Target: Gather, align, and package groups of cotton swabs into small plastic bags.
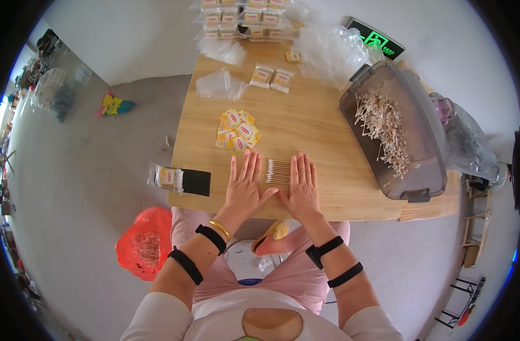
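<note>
A row of cotton swabs [278, 171] lies side by side on the wooden table, between my two hands. My left hand [246, 184] is flat on the table to the left of the row, fingers stretched out. On the other side my right hand [303, 184] also lies flat, its fingers at the right ends of the swabs and perhaps covering some of them. Both thumbs point inward below the row, nearly meeting. Just beyond my left fingertips is a loose pile of yellow and white printed cards [238, 131].
A grey plastic bin [365, 153] of loose swabs stands at the right. At the table's left edge, a packed bag [168, 178] lies by a black pad [197, 182]. Farther back are clear bags [220, 85], two swab packs [271, 78] and stacked packs [240, 20]. A red bag [136, 227] sits on the floor.
</note>
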Motion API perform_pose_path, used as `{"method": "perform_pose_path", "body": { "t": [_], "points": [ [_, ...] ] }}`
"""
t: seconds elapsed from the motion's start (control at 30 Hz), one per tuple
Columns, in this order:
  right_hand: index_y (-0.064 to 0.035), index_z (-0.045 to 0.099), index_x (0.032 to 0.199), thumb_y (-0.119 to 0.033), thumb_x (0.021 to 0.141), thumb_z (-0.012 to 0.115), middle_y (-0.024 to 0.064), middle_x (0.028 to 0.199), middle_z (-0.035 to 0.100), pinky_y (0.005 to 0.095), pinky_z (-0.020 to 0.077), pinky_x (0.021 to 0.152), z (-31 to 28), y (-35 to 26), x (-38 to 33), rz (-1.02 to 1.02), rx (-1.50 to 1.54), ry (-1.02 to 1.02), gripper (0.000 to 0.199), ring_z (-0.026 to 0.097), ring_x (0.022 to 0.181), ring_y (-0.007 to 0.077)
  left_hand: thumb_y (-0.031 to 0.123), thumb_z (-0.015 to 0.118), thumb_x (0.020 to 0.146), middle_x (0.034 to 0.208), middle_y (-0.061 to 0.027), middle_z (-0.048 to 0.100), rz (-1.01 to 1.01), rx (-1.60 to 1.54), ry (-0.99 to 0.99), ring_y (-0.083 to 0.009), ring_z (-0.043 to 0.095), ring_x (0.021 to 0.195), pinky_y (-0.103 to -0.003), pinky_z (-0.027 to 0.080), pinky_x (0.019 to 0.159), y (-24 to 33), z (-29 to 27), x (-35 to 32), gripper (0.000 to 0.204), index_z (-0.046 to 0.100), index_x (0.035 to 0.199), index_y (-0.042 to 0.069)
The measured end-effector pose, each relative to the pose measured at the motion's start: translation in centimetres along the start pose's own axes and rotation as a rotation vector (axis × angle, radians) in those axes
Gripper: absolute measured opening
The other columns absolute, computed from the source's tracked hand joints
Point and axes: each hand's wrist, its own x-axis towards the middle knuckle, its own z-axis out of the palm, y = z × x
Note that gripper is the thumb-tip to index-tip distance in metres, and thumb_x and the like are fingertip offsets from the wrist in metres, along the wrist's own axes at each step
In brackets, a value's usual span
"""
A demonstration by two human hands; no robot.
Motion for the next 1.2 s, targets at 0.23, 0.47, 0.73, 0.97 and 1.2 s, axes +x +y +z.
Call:
{"method": "perform_pose_path", "body": {
  "t": [0.23,0.47,0.73,0.97,1.2],
  "points": [
    [0.0055,0.018,0.161,-0.047,0.096,0.059,0.0298,0.167,0.019,0.0534,0.0125,0.129,1.9,-0.3,0.3,-0.059,-0.086,-0.002,0.093,0.014,0.158,0.0426,0.074,0.03,0.099,0.169,-0.0284,0.016,0.02,-0.205,0.063,-0.0371,0.007,0.16,-0.059,0.002,0.127,1.4,0.6,0.7,0.105,0.02,0.159,-0.012],
    [0.0051,0.022,0.16,-0.05,0.098,0.055,0.0293,0.167,0.018,0.0527,0.0123,0.129,1.3,-0.7,0.4,-0.032,-0.04,-0.02,0.088,0.012,0.158,0.0416,0.07,0.034,0.101,0.168,-0.0295,0.016,0.03,-0.23,0.07,-0.0377,0.008,0.16,-0.059,0.001,0.127,1.0,-0.1,0.8,0.101,0.02,0.158,-0.012],
    [0.0035,0.022,0.161,-0.058,0.099,0.051,0.027,0.169,0.016,0.051,0.0112,0.13,1.3,-0.8,0.6,-0.014,-0.117,-0.052,0.092,0.012,0.159,0.0396,0.063,0.035,0.104,0.17,-0.0219,0.019,0.099,-0.317,0.04,-0.0329,0.013,0.16,-0.058,0.0,0.127,0.7,-1.9,1.0,0.09,0.021,0.161,-0.006],
    [0.0035,0.021,0.161,-0.057,0.099,0.053,0.0272,0.169,0.016,0.0516,0.0108,0.129,0.6,-1.3,0.6,-0.004,-0.12,-0.074,0.093,0.013,0.158,0.0396,0.05,0.03,0.11,0.171,-0.0196,0.019,-0.344,-0.474,0.227,-0.033,0.014,0.16,-0.055,0.001,0.127,-8.9,-4.3,-5.5,0.073,0.02,0.164,0.002],
    [-0.0012,0.027,0.162,-0.053,0.097,0.055,0.0224,0.17,0.018,0.0517,0.009,0.13,2.8,-7.1,1.2,-0.114,-0.048,-0.109,0.087,0.013,0.159,0.0353,0.051,0.036,0.11,0.172,-0.0188,0.014,-0.771,-0.662,0.31,-0.0334,0.011,0.16,-0.046,0.009,0.129,-20.8,-2.3,-12.1,0.077,0.016,0.164,0.0]
  ]
}}
